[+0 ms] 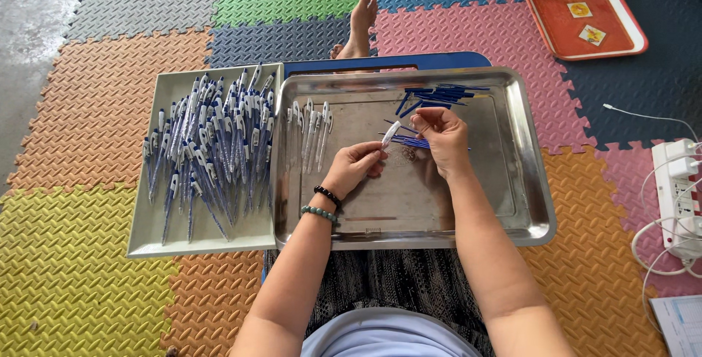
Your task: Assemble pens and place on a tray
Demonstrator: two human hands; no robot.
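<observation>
Hands meet over the middle of a steel tray (526, 181) that rests across the person's lap. The left hand (355, 167), with two bead bracelets at the wrist, has its fingers curled and pinched on the lower end of a white pen part (390, 132), which tilts up toward the tray's far edge. The right hand (443, 137) hovers just beside it with thumb and forefinger pinched together; whether anything lies between them is too small to tell. Under the right hand lie a few blue pen pieces (413, 142), and a larger heap of blue pieces (439, 95) sits near the tray's far edge. A short row of white pen barrels (313, 134) lies along the tray's left edge. Touching that edge, a grey plastic tray (146, 236) holds a big pile of blue-and-white pens (212, 145). Foam floor mats (88, 284) in many colours lie beneath, with an orange tray (636, 24) at the far right and a white power strip (676, 192) at the right edge.
</observation>
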